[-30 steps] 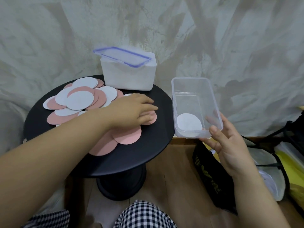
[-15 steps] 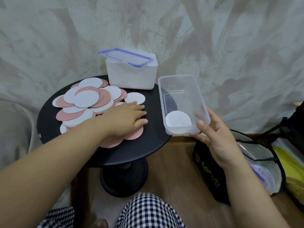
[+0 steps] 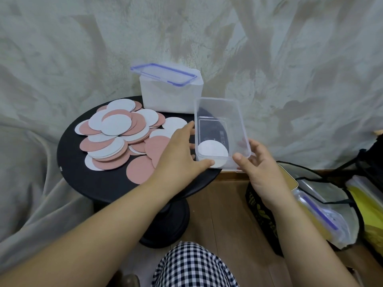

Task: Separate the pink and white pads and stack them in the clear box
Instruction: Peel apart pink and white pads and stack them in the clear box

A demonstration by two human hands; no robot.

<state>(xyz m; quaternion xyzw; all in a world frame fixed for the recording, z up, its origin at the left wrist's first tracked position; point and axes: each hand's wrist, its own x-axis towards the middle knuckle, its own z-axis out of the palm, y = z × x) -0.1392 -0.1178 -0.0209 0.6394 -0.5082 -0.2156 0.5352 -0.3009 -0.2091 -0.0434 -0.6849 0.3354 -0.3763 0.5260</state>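
Now both my hands, left (image 3: 178,154) and right (image 3: 258,162), grip the box (image 3: 241,121), moved onto the table (image 3: 78,177); one white pad (image 3: 212,151) inside.

The surface (image 3: 83,179) has bare room along its near edge. The pad heap (image 3: 116,137) fills the left part, and the white container (image 3: 170,96) blocks the far edge.
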